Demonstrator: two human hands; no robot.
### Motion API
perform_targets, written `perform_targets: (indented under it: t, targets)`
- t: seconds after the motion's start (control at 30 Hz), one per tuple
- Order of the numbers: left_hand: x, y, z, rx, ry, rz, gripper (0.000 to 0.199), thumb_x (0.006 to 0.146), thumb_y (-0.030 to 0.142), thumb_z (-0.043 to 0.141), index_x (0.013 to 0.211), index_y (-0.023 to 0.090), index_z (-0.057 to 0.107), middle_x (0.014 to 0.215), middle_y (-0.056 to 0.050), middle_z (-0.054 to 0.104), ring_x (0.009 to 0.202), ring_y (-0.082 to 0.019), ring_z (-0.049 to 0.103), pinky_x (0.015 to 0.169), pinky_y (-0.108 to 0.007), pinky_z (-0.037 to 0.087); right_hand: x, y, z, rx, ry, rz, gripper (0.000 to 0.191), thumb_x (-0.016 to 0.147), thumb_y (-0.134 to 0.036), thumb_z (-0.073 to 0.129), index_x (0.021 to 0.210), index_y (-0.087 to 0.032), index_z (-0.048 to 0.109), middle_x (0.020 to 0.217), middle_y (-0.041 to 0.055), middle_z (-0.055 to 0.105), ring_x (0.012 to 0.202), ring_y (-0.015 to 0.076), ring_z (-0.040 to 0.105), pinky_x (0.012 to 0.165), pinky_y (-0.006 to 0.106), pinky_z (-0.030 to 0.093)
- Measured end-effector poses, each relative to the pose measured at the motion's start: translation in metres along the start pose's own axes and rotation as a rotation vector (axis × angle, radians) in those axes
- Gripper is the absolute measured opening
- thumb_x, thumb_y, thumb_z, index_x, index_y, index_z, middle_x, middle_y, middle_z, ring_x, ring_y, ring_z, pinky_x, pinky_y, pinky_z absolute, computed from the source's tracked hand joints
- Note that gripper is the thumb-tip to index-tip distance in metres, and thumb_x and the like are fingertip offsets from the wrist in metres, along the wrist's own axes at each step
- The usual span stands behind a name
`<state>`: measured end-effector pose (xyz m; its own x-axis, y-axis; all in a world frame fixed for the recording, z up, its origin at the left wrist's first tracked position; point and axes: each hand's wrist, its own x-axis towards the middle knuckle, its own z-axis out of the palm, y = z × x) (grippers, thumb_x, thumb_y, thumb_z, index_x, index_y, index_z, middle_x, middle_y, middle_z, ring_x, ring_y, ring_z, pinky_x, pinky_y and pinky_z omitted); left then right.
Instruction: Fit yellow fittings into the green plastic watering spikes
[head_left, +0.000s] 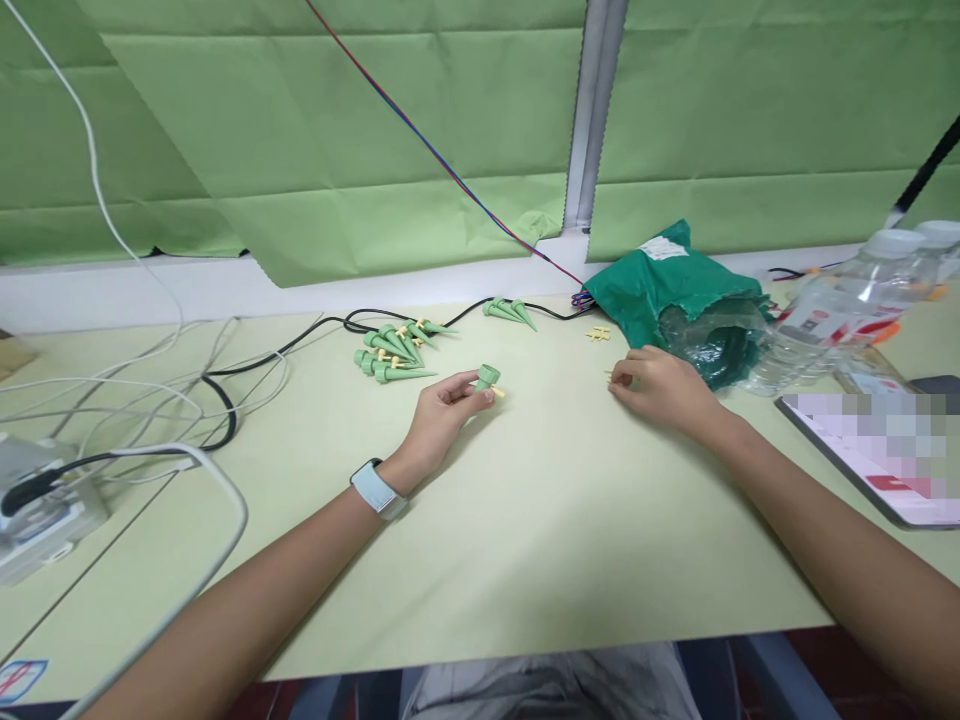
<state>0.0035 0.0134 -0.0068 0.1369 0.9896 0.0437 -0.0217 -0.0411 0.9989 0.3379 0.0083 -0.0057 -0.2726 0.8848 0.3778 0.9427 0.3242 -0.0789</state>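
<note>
**A:** Start at the left. What's there?

**B:** A grey plastic box (45,510) and a black cable (221,410) looping across the pale green desk (525,540), then a heap of green plastic watering spikes (390,352), some fitted with yellow pieces.

**A:** And the left hand (442,415)?

**B:** Its fingers curl inward, with the thumb pressed against them, pinching one green spike (487,377) by its wide head, just above the desk. A yellow stem (499,392) pokes out beside the thumb.

**A:** How would that spike handle?

**B:** Light and stiff, I'd judge, and smooth enough to slip. The wide head looks like the best place to hold it.

**A:** The right hand (660,390)?

**B:** Thumb and forefinger pinch a tiny yellow plastic piece (607,377), the other fingers loosely curled. It looks fiddly. More yellow pieces (598,334) lie near the hand.

**A:** Further right?

**B:** A crumpled green bag (675,280), a clear plastic bottle (847,310) and a tablet (862,460) with a pixelated screen. Green curtains (337,130) hang behind everything.
</note>
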Motion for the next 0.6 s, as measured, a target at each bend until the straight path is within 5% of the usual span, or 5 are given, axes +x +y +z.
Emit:
perform_targets:
  t: [0.27, 0.4, 0.6]
  targets:
    - [0.0, 0.0, 0.001, -0.011, -0.001, 0.002, 0.054, 0.07, 0.036, 0.087, 0.118, 0.017, 0.071, 0.096, -0.005, 0.075, 0.095, -0.022, 0.07, 0.096, -0.038, 0.05, -0.001, -0.003, 0.007, 0.161, 0.115, 0.113, 0.013, 0.086, -0.026, 0.061, 0.091, -0.021, 0.072, 0.085, 0.0046, 0.069, 0.074, 0.0183, 0.061, 0.06, 0.028, 0.036]
    - [-0.001, 0.002, 0.001, 0.029, -0.007, -0.005, 0.055, 0.07, 0.036, 0.086, 0.118, 0.015, 0.069, 0.091, -0.006, 0.075, 0.093, -0.023, 0.07, 0.089, -0.036, 0.051, -0.003, -0.029, 0.004, 0.398, 0.179, 0.087, 0.016, 0.089, -0.028, 0.06, 0.089, -0.019, 0.073, 0.085, 0.0058, 0.068, 0.07, 0.0171, 0.058, 0.066, 0.03, 0.041]
    - [-0.017, 0.009, 0.016, 0.019, -0.166, -0.029, 0.04, 0.073, 0.032, 0.084, 0.106, 0.018, 0.069, 0.085, -0.004, 0.074, 0.08, -0.018, 0.068, 0.074, -0.031, 0.051, -0.013, -0.106, 0.004, 1.156, -0.152, 0.12, 0.025, 0.093, -0.042, 0.062, 0.104, -0.02, 0.069, 0.085, 0.0032, 0.069, 0.07, 0.0159, 0.061, 0.066, 0.029, 0.048]
